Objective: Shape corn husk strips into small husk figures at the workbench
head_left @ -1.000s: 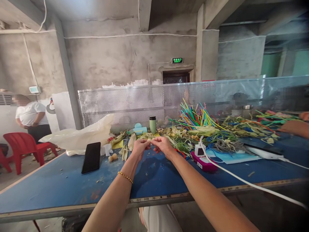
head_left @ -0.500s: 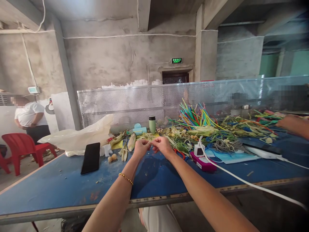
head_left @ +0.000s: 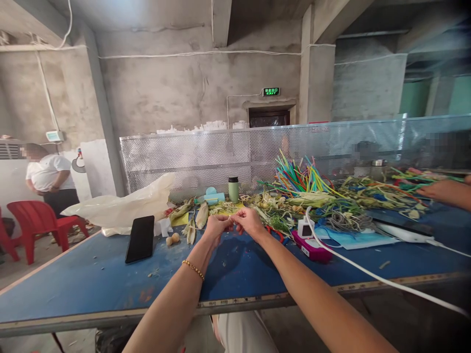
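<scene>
My left hand [head_left: 218,227] and my right hand [head_left: 248,223] meet fingertip to fingertip above the blue table [head_left: 176,279]. Both are closed in a pinch; whatever lies between the fingers is too small to make out. Just beyond them is a heap of dried corn husks and green strips [head_left: 275,215]. Left of my left hand lie a pale corn husk bundle [head_left: 202,215], a smaller husk piece [head_left: 189,231] and small round tan balls [head_left: 172,239]. Scissors with red handles [head_left: 275,235] lie partly hidden beside my right hand.
A black phone [head_left: 140,239] and a plastic bag [head_left: 125,206] lie left. Behind stand a green bottle [head_left: 233,190] and colourful pipe cleaners [head_left: 301,174]. A magenta box [head_left: 312,247] with a white cable [head_left: 368,272] is on the right. Another person's hand [head_left: 443,190] reaches in far right.
My hands stay together, with the fingers shifting slightly. The other person's hand at the far right has moved a little. The whole view has drifted slightly.
</scene>
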